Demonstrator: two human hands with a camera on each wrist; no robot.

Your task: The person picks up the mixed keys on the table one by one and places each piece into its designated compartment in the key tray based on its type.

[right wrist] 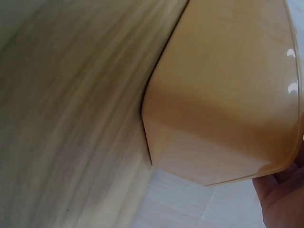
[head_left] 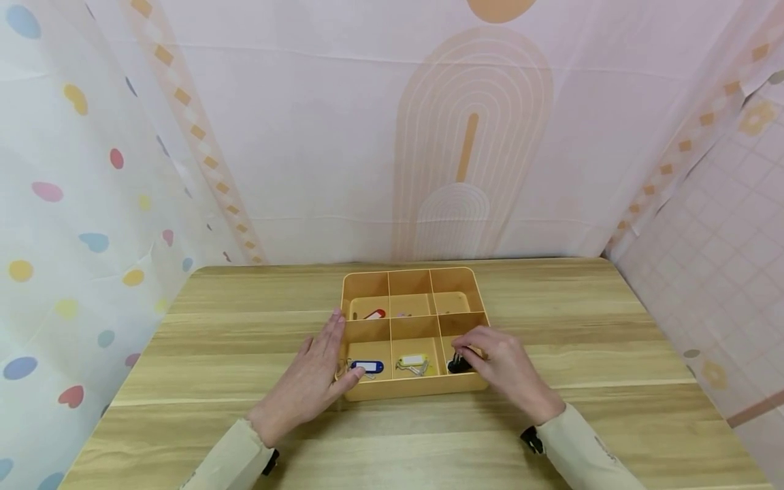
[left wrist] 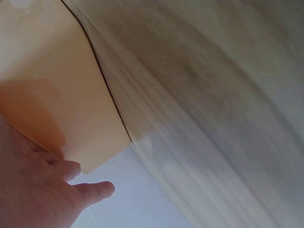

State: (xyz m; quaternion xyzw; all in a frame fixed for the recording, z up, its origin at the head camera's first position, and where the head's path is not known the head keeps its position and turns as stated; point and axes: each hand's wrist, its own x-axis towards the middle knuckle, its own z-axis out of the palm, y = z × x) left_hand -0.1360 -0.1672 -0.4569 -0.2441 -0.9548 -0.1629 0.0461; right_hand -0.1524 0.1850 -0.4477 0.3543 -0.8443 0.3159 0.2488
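A yellow-orange divided box (head_left: 416,389) with two rows of compartments stands on the table. My right hand (head_left: 505,361) reaches into its front right compartment, thumb and fingertips pinching a black key tag (head_left: 457,365); its far part is hidden by the fingers. My left hand (head_left: 306,378) rests along the box's left side, fingers straight, thumb over the front left corner. Near that thumb lies a blue key tag (head_left: 369,367) with keys. In the front middle compartment is a yellow key tag (head_left: 413,359) with keys. The right wrist view shows only part of the right hand (right wrist: 285,202).
At the back left of the box lies a red key tag (head_left: 375,314), partly hidden by the divider. Small bits lie in the other back compartments, too small to tell. The wooden table (head_left: 245,299) runs back to a patterned curtain (head_left: 318,156).
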